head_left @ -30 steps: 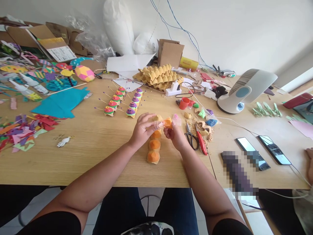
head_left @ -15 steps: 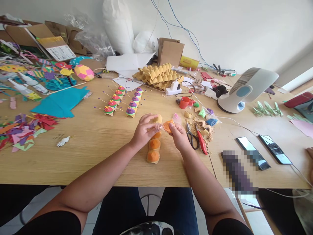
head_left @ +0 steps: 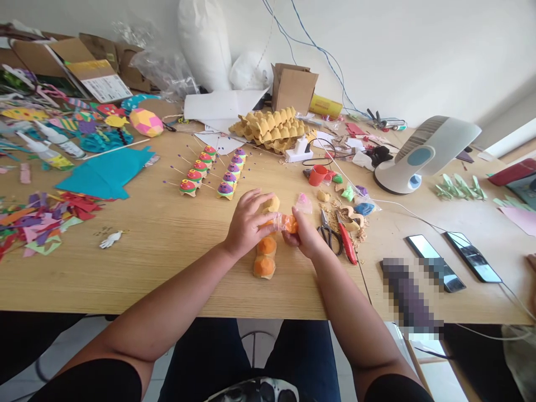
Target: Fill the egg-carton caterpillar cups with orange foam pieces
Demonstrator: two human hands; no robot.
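Between my hands is a lump of soft orange clay (head_left: 290, 224) in a clear plastic bag. My left hand (head_left: 250, 222) pinches the bag's clear end between thumb and fingers. My right hand (head_left: 307, 235) is closed around the orange end, its thumb on top. Under them a strip of egg carton (head_left: 271, 274) lies on the table, pointing away from me. Orange clay caps (head_left: 264, 264) cover its near cups, while the far cup (head_left: 271, 204) is bare; my hands hide part of the middle.
Two decorated egg-carton strips (head_left: 200, 169) with pins stand farther left. Scissors (head_left: 330, 237) and a red-handled cutter (head_left: 347, 241) lie close to my right hand. Beyond are a red cup (head_left: 317, 175), stacked egg trays (head_left: 272, 131), a fan (head_left: 422, 153) and two phones (head_left: 435, 262). Paper scraps (head_left: 46, 220) cover the left.
My right hand has turned and its fingers now curl below the orange clay. The bag is stretched more level between both hands, slightly lower than before.
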